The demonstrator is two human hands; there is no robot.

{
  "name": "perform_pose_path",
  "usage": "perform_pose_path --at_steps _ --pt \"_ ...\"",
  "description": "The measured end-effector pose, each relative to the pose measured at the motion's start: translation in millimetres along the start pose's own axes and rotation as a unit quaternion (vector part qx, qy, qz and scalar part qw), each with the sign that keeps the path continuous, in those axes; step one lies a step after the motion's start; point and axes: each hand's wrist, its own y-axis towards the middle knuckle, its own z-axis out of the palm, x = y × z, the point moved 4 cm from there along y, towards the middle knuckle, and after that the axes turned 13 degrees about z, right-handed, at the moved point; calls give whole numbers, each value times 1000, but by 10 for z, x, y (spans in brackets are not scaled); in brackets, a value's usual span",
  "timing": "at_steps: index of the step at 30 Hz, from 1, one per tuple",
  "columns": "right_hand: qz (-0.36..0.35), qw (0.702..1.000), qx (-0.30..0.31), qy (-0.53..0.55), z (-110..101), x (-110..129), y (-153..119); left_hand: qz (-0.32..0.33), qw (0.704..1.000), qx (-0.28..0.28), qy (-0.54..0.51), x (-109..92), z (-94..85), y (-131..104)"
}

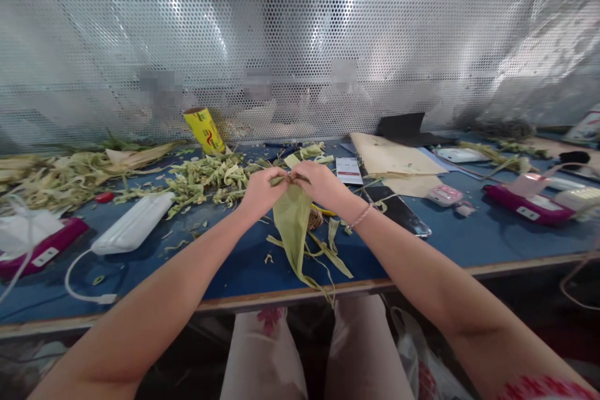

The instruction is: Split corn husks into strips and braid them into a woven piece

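Observation:
A broad, pale green corn husk (291,225) hangs between my hands, and its narrow tip droops over the table's front edge. My left hand (265,190) is closed, thumb and fingers pinching the husk's upper end. Closed on the same end, my right hand (321,184) almost touches the left at the fingertips. The exact pinch point is partly hidden by my fingers. Just below my right hand lie a small ball of brown twine (315,219) and some torn husk strips (335,256). Behind my hands is a heap of curled green husk pieces (206,178).
A perforated metal panel (300,44) rises behind the blue table (225,275). At left are a yellow tube (205,130), a white power bank (134,223) and a magenta power strip (70,237). A dark phone (398,209), brown paper (398,156) and a pink case (444,195) lie right.

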Motion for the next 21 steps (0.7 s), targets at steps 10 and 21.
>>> perform_pose_path --at_steps 10,21 --pt "5 996 -13 -90 9 55 -26 -36 998 -19 -56 24 26 -6" --pt "-44 984 -12 -170 26 122 -54 -120 981 -46 -143 104 43 -23"
